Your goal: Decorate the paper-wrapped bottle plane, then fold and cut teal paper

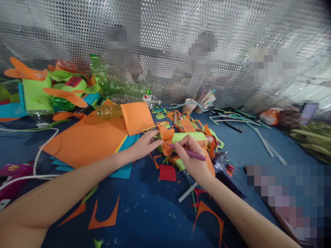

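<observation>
A plastic bottle wrapped in light green paper (192,137) lies on its side in front of me, its neck to the right. Orange paper pieces (167,133) stick out at its left end, and another orange piece stands by the neck. My left hand (144,146) grips the bottle's left end between thumb and fingers. A purple felt-tip pen (195,155) is pinched in my right hand (191,151). The pen's tip points left at the orange paper; whether it touches, I cannot tell. Beside the bottle lies a small red paper piece (167,173).
Orange sheets (90,141) and blue sheets (126,165) lie left. Decorated bottles (38,93) stand at the back left. Paper scraps (104,217) litter the blue table (144,210). A cup of pens (204,103) stands at the back by a perforated metal screen (160,44). A white cable (37,158) runs left.
</observation>
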`<state>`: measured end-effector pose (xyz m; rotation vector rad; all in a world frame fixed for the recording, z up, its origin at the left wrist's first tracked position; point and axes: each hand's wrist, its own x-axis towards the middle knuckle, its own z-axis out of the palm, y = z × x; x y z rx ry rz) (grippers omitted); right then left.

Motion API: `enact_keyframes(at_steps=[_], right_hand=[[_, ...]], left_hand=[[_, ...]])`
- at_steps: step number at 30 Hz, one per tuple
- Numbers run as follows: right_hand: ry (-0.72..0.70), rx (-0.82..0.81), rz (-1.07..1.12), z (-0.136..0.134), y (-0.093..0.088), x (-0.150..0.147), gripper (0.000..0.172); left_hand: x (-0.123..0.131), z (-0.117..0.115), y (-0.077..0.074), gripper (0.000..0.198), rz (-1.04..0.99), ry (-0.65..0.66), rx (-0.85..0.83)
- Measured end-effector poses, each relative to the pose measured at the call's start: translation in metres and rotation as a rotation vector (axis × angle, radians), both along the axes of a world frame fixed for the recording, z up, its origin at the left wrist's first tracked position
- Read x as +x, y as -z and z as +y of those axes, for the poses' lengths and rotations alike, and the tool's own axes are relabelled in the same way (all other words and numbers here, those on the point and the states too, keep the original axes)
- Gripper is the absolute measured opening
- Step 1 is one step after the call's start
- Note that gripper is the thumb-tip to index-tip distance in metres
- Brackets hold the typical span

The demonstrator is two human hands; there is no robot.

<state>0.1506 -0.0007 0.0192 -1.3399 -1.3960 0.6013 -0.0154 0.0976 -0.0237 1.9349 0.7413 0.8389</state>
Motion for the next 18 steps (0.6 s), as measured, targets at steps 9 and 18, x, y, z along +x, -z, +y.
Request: enact_keyframes(at_steps=[9,18], right_hand=[[0.007,-0.030,-0.114,0.000,-0.003,-0.001,0.026],[-0.006,-0.035,-0.155,0.000,-0.006,-0.002,0.024]], left_hand=[[0.001,-0.004,-0.011,0.038,0.030,0.034,0.058],[0.001,-0.001,-0.006,0.037,-0.027,0.062,0.043]])
